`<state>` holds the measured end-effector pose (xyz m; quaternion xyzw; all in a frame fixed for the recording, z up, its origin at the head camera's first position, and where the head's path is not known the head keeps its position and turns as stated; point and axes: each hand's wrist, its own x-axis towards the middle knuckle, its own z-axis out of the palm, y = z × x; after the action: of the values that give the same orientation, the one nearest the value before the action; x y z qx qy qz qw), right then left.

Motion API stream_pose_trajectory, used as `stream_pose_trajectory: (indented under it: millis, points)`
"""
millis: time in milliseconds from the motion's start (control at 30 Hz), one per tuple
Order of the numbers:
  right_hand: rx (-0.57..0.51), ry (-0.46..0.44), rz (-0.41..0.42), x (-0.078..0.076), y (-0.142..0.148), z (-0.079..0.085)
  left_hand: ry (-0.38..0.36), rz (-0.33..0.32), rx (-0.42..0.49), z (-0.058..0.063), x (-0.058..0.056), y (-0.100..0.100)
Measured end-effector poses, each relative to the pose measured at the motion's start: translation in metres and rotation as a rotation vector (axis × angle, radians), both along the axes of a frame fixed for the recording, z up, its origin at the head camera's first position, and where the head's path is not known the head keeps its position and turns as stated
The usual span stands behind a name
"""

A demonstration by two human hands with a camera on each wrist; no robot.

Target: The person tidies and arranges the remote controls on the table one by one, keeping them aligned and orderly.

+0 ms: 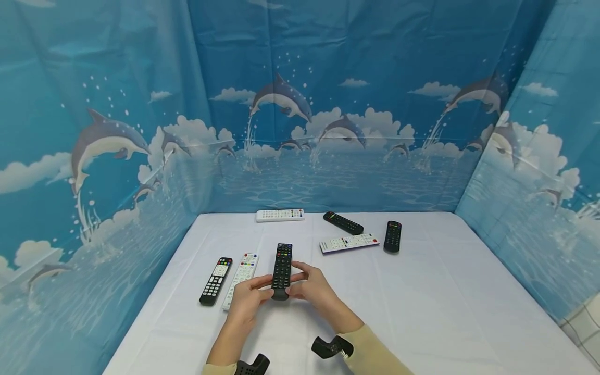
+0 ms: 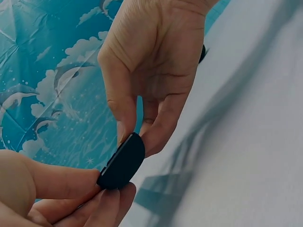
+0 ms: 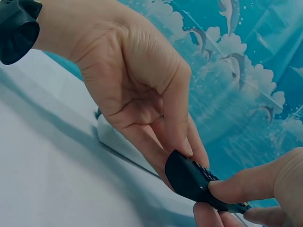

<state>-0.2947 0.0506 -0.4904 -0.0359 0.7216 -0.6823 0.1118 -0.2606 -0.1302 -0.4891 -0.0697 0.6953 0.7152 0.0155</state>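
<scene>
In the head view, a black remote control (image 1: pixel 282 271) with many small keys is held in both hands, keys facing up and its far end pointing away. My left hand (image 1: pixel 249 299) pinches its left edge near the bottom end, thumb at the edge and fingers beneath. Opposite it, my right hand (image 1: pixel 319 292) pinches the right edge. The wrist views show the remote's rounded dark bottom end (image 3: pixel 182 176) between both hands' fingertips, held above the white cloth. Just left of my left hand lie a white remote (image 1: pixel 245 271) and a black remote with white keys (image 1: pixel 216 281).
Toward the back of the white-covered table (image 1: pixel 450 307) lie a white remote (image 1: pixel 279 215), a black remote (image 1: pixel 344 223), another white remote (image 1: pixel 349 243) and an upright-lying black remote (image 1: pixel 392 237). Blue dolphin-printed curtains (image 1: pixel 328 177) enclose the back and sides.
</scene>
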Motion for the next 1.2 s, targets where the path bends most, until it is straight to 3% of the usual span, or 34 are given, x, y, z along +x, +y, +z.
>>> stream_pose_trajectory:
  millis: [200, 567, 933, 1200]
  points:
    - [0.002, 0.026, 0.015, 0.008, -0.012, 0.000, -0.001, -0.006, -0.075, 0.002, 0.007, -0.011]
    - [0.006, 0.001, 0.002, 0.012, -0.027, -0.010, -0.027, -0.018, -0.277, 0.001, 0.009, -0.024]
    - [0.066, 0.039, -0.002, 0.018, -0.034, -0.016, -0.055, -0.023, -0.358, 0.001, 0.011, -0.027]
    - [0.116, 0.039, -0.032, 0.019, -0.037, -0.015, -0.029, 0.001, -0.397, 0.006, 0.012, -0.025]
